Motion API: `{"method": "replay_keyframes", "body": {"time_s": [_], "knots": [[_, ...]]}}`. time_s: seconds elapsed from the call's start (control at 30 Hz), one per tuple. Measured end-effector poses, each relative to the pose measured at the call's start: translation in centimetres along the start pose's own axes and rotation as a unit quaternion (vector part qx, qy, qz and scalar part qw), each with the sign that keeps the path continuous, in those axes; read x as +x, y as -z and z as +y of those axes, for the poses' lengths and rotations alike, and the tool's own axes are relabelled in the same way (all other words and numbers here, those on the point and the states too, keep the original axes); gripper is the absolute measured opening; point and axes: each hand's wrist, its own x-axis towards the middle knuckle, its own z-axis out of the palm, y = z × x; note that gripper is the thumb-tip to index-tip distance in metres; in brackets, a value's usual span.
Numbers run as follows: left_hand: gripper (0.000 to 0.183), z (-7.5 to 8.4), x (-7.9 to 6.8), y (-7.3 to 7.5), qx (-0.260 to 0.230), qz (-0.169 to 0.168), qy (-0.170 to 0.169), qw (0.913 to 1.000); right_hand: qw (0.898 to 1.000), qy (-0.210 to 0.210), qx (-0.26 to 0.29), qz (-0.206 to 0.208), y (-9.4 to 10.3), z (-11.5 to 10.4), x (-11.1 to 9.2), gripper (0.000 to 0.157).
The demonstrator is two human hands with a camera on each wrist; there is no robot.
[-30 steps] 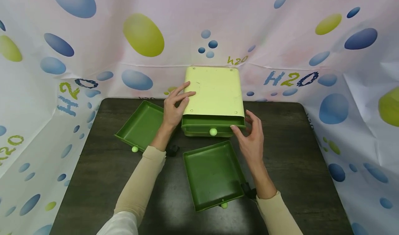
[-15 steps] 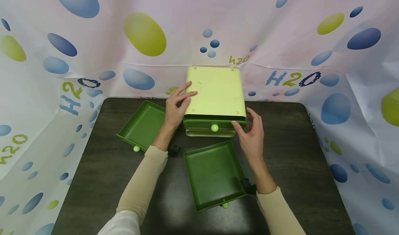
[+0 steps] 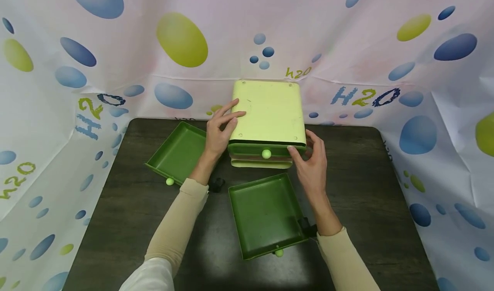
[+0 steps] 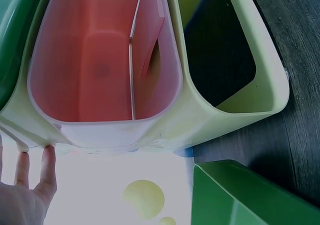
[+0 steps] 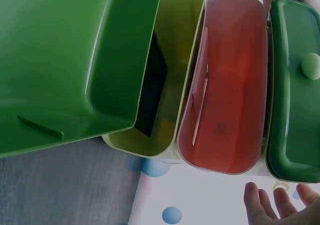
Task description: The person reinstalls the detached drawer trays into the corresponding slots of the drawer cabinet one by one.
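A light yellow drawer cabinet (image 3: 272, 111) stands at the back of the table, with a green drawer (image 3: 248, 148) in its top slot, its front nearly flush. My left hand (image 3: 219, 134) rests on the cabinet's upper left side, fingers extended onto the top. At the drawer's right front corner, my right hand (image 3: 313, 171) presses the front with the thumb, its other fingers along the side. Below the drawer, the wrist views show a pink middle compartment (image 5: 232, 85) and a yellow bottom one (image 4: 267, 80), both without drawers.
One loose green drawer (image 3: 178, 147) lies left of the cabinet, partly behind the left forearm. Another green drawer (image 3: 266, 218) lies in front, close to the right wrist. The dark table (image 3: 366, 205) is backed by a printed curtain (image 3: 216, 38).
The top drawer has slid inward, from sticking out to nearly flush with the cabinet. My right hand has moved slightly forward with it; the left hand stays on the cabinet.
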Motion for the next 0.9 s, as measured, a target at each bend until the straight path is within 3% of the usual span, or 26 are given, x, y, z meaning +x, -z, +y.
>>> {"method": "replay_keyframes", "body": {"time_s": [0.37,0.63,0.9], "knots": [[0.025,0.0,0.1,0.0,-0.013,-0.001,-0.007,0.9999,1.000,-0.004,0.016,0.004,-0.4,-0.1,0.4,0.060],[0.028,0.0,0.2,-0.1,-0.009,0.004,-0.013,0.9999,0.999,-0.036,0.036,0.004,-0.1,-4.1,0.1,0.063],[0.027,-0.1,0.2,-0.1,-0.010,0.008,-0.023,0.9997,0.999,-0.037,0.033,-0.001,-0.3,-4.5,0.2,0.061]]}}
